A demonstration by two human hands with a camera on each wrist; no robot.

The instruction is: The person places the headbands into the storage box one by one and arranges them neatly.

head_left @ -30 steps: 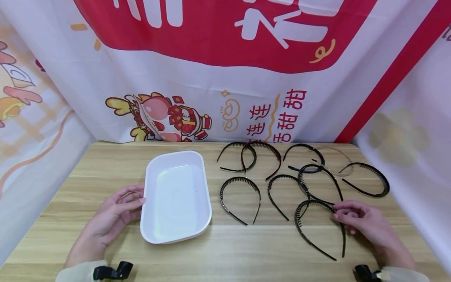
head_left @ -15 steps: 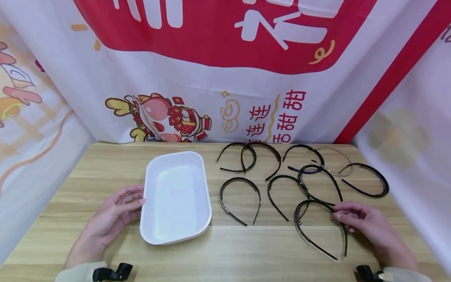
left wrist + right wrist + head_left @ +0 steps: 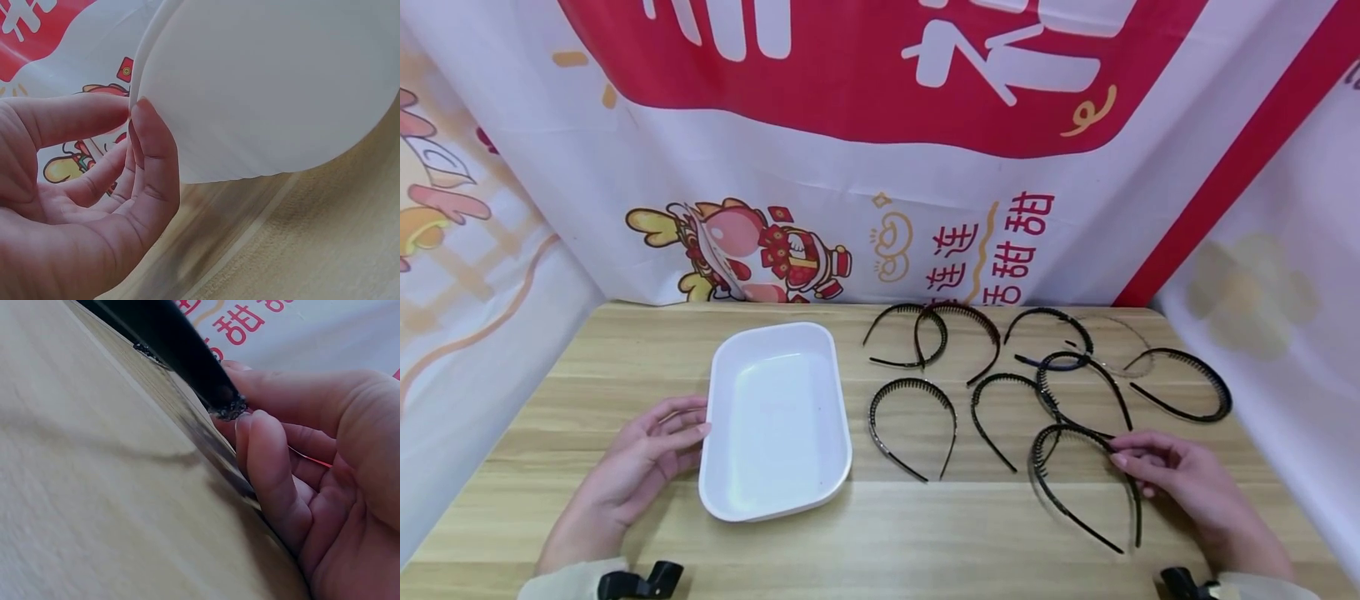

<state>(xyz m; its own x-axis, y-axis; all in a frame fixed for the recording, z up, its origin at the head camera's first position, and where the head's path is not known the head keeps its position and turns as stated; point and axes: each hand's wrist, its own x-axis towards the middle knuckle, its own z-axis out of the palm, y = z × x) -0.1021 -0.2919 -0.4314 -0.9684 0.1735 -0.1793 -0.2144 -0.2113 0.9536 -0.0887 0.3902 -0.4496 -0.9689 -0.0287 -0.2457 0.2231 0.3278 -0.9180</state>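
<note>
At the left of the head view, the left hand pinches the left rim of a white rectangular tray. The left wrist view shows thumb and finger of that hand on the rim of the tray. On the right, the right hand pinches a black toothed headband on its right side, the ends pointing toward the front. Close up in the right wrist view, fingertips of the right hand hold the dark band.
Several more headbands lie on the wooden table: a dark brown one at the back, a silvery-black one near the tray, a thin pale one and a black one at the right. A printed cloth hangs behind.
The held headband has shifted very slightly, its lower ends now a little further right. Both hands keep nearly the same places, and the tray looks still.
</note>
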